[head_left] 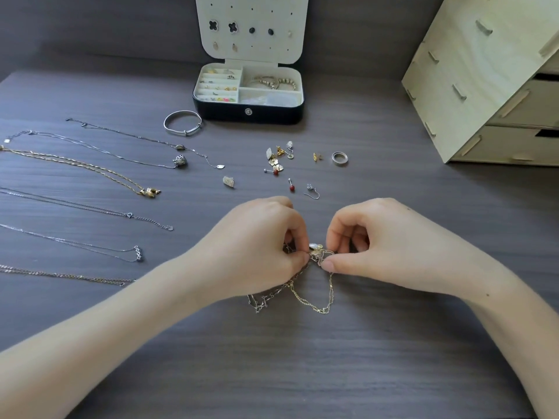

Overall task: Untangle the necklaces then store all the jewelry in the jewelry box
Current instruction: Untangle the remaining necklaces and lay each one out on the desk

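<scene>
The left grip (pixel 266 237) and the right grip (pixel 369 237) each pinch the tangle (pixel 317 254) of chains between thumb and fingers. The knot sits just between the two grips, and its loops trail below them on the desk (pixel 302 373). Six necklaces (pixel 150 192) lie stretched out at the left. Farther away are earrings (pixel 276 158), a ring (pixel 339 158), a bangle (pixel 184 133) and the open box (pixel 248 111).

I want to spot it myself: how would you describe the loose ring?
Find the open jewelry box at the back of the table. In front of it lies a scatter of earrings. The ring sits at their right edge: a plain wide silver band.
</scene>
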The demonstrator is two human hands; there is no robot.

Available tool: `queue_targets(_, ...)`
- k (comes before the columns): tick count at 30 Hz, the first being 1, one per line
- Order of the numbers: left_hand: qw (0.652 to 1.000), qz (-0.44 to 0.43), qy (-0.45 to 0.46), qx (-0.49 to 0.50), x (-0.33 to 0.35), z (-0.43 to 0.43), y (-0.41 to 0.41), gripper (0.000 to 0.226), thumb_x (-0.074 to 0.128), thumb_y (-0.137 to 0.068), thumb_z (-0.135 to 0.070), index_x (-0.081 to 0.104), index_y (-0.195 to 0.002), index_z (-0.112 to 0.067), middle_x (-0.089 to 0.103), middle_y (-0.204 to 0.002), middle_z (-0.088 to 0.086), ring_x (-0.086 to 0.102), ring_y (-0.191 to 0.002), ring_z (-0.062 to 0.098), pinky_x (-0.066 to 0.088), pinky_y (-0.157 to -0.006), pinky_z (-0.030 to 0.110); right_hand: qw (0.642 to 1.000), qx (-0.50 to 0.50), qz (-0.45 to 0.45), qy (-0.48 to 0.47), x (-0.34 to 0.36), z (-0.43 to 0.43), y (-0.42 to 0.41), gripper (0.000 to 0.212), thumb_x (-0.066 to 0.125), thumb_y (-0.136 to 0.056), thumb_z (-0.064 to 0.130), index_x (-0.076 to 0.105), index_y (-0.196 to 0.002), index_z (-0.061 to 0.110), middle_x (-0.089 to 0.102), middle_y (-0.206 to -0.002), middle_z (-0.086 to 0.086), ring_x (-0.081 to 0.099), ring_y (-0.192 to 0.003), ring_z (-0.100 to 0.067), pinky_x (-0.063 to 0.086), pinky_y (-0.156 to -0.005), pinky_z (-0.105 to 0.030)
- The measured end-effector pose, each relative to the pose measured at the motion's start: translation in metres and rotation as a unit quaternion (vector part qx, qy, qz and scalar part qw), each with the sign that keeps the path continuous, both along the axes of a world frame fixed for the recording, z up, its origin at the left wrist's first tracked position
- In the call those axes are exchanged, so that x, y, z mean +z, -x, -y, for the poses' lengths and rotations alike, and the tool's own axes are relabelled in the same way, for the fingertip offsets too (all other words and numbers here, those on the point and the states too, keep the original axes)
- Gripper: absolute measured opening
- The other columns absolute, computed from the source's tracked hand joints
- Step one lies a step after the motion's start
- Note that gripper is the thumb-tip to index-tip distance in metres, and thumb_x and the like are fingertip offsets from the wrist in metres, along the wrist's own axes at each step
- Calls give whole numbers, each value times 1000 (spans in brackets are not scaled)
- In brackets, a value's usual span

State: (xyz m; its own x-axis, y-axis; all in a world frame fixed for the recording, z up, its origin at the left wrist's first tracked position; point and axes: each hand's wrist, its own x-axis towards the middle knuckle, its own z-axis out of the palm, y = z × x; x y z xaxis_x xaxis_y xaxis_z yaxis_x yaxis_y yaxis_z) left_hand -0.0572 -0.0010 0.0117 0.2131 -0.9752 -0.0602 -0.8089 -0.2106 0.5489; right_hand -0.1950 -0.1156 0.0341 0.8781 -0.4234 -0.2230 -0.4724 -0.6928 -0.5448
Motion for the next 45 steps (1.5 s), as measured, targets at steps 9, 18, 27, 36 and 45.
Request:
queue_targets(9, 995, -88, 8, 43, 2, 0, -5, 16, 68, -78, -18, 62, -65, -27, 53, -74, -10, 48, -73, 4, 39, -65, 16, 999, -25, -15, -31, 3, 8, 4, 10, 75, -73, 32, 67, -73, 27, 67, -67, 13, 58, -58, 1, 47, -57, -15)
queue_targets(18, 994, -95, 26, 41, 1, -2, -6, 20, 68, -77, -17, 59, -65, -29, 53, -73, -11, 49, -73, 4, 36, -63, 12, 999, -21, 24, 13, 2, 11, 4, 11, 68, -75, 40, 66, -78, 30, 62, -66, 9, 52, -60, -2, 40, -56, -17)
queue_targets(27, 994, -85, 59, 42, 4, -5, -3, 10, 68, -77, -13, 65, -70, -19, 56, -58, -8, 50, -58, -3, 34, -55, 6, 998, 21, 48, 26, -11, 3, -4, 14, 69, -81, 23, 60, -76, 32, 54, -73, 11, 49, -70, -5, 36, -62, -17)
queue_targets(36, 991, -105, 67, 54, 3, -4, -3, 11, 67, -78, -11, 63, -71, -18, 61, -71, -15, 52, -58, 2, 36, -55, 7, 992, -5, 87, -93, 1, 10, 1, 17, 69, -82, 9, 64, -74, 24, 67, -75, 9, 59, -64, -5, 47, -62, -16)
queue_targets(45, 988, -122, 77, 51, 1, -4, -3, 16, 66, -80, -11, 59, -71, -22, 62, -65, -9, 54, -61, 9, 35, -55, 9, 988, -2, 131, -88, 5, 10, 4, 18, 67, -82, 11, 67, -77, 28, 66, -74, 8, 57, -64, -8, 50, -65, -25)
